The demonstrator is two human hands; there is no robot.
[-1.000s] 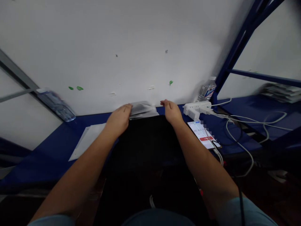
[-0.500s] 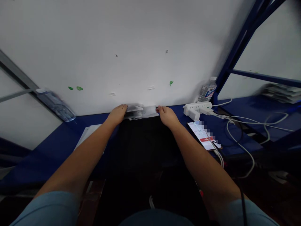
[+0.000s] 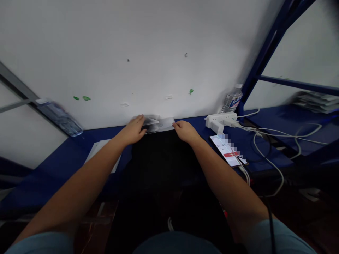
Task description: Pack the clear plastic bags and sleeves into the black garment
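A black cloth-like item [image 3: 164, 158] lies on the blue table [image 3: 60, 158] and runs down toward me, its lower part lost in shadow. Behind its far edge, against the wall, are clear plastic bags [image 3: 165, 124]. My left hand [image 3: 134, 130] rests at the far left corner of the black item, fingers stretched out over the plastic and thumb apart. At the far right corner, my right hand [image 3: 184, 131] has its fingers pressed together beside the plastic's right end. Whether they pinch the cloth or the plastic, I cannot tell.
White papers [image 3: 95, 151] lie left, near my forearm. A power strip [image 3: 221, 119] with white cables and a phone [image 3: 227, 150] with a lit screen are at right. Water bottles stand at the left [image 3: 62, 118] and right [image 3: 233, 98]. A blue metal frame [image 3: 251, 84] rises at right.
My left hand's fingers have spread, with the thumb now out to the right. My right hand has shifted slightly left. The view has moved a little.
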